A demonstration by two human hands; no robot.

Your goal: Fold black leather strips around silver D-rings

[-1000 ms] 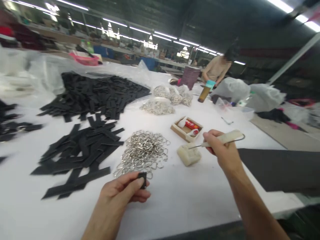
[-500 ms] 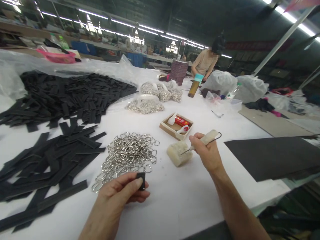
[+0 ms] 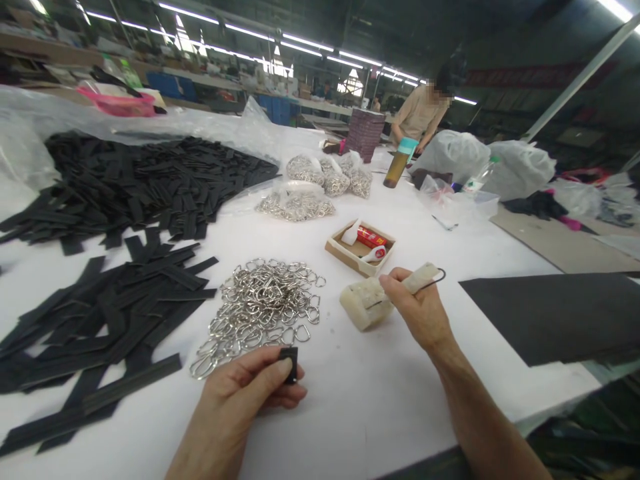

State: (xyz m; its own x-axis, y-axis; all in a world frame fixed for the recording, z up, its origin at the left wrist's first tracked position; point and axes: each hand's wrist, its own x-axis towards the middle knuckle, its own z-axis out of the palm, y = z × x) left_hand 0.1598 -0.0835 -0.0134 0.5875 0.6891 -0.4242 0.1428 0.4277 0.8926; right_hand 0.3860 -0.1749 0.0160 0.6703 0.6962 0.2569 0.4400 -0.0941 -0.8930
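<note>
Between thumb and fingers, my left hand [image 3: 257, 387] pinches a small folded black strip [image 3: 289, 363]. Just beyond that hand lies a heap of silver D-rings [image 3: 267, 297]. My right hand [image 3: 417, 303] is closed round the pale handle of an awl [image 3: 420, 278], which has a dark hooked wire at its back end. The awl's thin tip is over or against a yellowish wax-like block [image 3: 363, 303]; whether it goes in, I cannot tell. Loose black strips [image 3: 110, 320] lie spread at the left.
Behind the block stands a small open box [image 3: 360, 250] with a red tube. Farther back are bags of rings [image 3: 297, 200], a bottle [image 3: 400, 163] and a large pile of black strips [image 3: 140, 180]. A black sheet [image 3: 550, 313] lies right. A person [image 3: 423, 117] works across the table.
The awl's tip has shifted slightly along the block. My left hand keeps its pinch on the strip. The whole view has swung slightly, so the far things appear farther right.
</note>
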